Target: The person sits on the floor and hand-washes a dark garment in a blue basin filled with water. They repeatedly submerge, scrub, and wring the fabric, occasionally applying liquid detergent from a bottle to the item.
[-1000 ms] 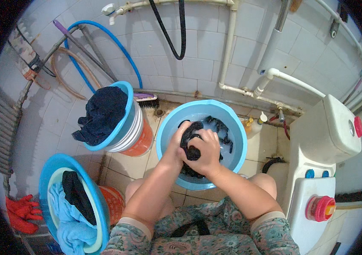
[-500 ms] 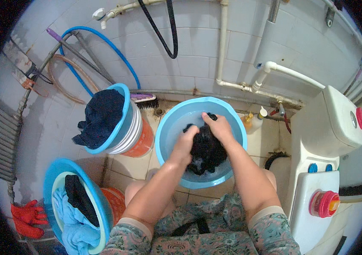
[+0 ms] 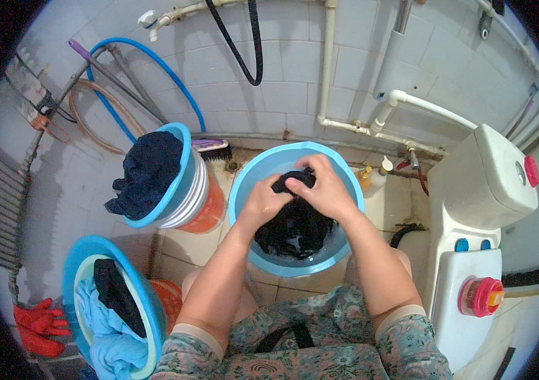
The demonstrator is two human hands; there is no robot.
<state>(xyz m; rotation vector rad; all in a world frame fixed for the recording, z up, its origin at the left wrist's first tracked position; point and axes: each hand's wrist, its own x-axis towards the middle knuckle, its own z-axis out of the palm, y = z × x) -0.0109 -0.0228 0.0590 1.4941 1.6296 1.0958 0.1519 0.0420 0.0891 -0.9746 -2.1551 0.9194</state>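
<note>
A light blue round basin (image 3: pixel 244 248) stands on the tiled floor between my legs, with cloudy water in it. Black cloth (image 3: pixel 294 231), wet and bunched, lies partly in that water. My left hand (image 3: pixel 265 201) is closed on the left side of a gathered part of the cloth above the basin. From the right, my right hand (image 3: pixel 324 193) grips the same gathered part, its thumb across the front and its fingers curled behind. The two hands are close together. What kind of garment the cloth is, I cannot tell.
At left, a blue basin (image 3: pixel 184 177) with dark clothing rests on an orange-and-white bucket (image 3: pixel 205 209). Nearer, another blue basin (image 3: pixel 79 253) holds light blue and black cloth. A brush (image 3: pixel 212 149) and pump bottles (image 3: pixel 378 177) lie beyond; a toilet (image 3: pixel 465 190) stands right.
My hands have drawn closer together and lifted a bunched part of the black cloth between them. The rest of the cloth has spread leftward in the basin.
</note>
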